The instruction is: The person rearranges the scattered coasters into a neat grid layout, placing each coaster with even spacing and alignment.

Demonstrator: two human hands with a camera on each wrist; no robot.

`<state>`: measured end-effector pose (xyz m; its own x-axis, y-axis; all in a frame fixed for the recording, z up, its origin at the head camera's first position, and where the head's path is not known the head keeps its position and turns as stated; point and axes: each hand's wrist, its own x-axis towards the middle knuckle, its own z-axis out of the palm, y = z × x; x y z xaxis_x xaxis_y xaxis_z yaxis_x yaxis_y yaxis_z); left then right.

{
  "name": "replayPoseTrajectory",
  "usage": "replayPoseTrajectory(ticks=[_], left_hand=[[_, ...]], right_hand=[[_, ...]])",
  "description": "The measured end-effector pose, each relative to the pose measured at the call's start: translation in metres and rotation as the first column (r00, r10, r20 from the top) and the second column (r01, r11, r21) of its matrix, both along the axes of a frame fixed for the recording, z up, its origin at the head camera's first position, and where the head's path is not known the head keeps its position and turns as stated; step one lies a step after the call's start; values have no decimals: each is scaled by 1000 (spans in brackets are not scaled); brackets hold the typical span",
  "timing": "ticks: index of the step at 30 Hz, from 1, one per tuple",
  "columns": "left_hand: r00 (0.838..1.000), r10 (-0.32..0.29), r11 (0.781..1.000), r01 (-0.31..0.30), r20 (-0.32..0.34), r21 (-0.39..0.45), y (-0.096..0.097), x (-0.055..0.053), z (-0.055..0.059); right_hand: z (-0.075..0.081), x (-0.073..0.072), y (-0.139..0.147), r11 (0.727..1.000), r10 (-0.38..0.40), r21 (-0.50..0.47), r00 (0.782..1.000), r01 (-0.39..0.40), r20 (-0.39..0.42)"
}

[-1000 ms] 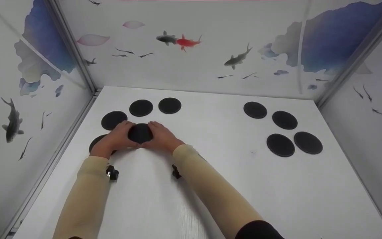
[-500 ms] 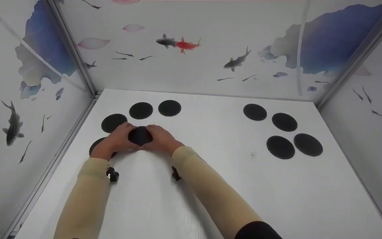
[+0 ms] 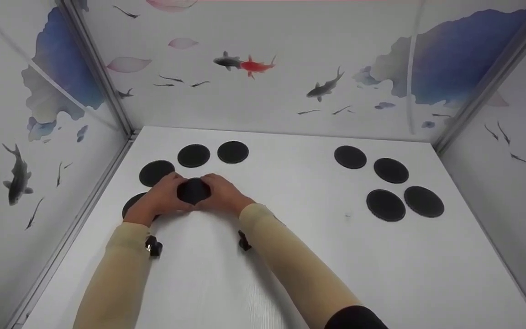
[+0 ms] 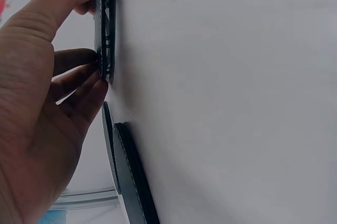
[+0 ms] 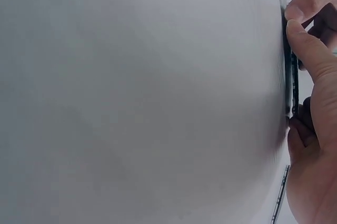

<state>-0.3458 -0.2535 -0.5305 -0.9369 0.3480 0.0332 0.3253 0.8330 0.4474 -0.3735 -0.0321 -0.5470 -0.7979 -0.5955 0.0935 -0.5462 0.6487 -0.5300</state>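
Observation:
A small stack of black round coasters (image 3: 193, 190) with stitched edges lies low over the white table at the left. My left hand (image 3: 165, 196) curves round its left side and my right hand (image 3: 222, 194) round its right, thumbs close together at the near edge. In the left wrist view the coaster stack (image 4: 105, 34) shows its layered edge between thumb and fingers. The right wrist view shows the right hand (image 5: 321, 155) gripping the same edge, seen side-on. One coaster (image 3: 130, 205) is partly hidden under the left wrist, and another (image 3: 155, 172) lies just beyond the left hand.
Two more coasters (image 3: 194, 156) lie behind the hands, near the back edge. Several coasters (image 3: 386, 205) form a group at the right. A small pale speck (image 3: 348, 214) lies on the table (image 3: 308, 237). Printed walls (image 3: 281, 91) enclose the back and sides.
The head view has tilted up slightly, so everything sits a little lower in it. Both hands stay round the coaster stack in the same place on the table.

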Motion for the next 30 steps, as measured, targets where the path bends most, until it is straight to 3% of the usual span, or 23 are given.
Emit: replayPoseTrajectory(ticks=[4, 15, 30], left_hand=[[1000, -12, 1000, 12, -2, 16, -1, 1, 0], [1000, -16, 1000, 17, -22, 23, 2, 1, 12], [998, -32, 999, 35, -59, 39, 22, -7, 17]], right_hand=[[3, 2, 3, 1000, 18, -11, 1000, -18, 7], [13, -5, 12, 999, 31, -34, 1000, -31, 3], [22, -9, 39, 999, -3, -48, 1000, 3, -5]])
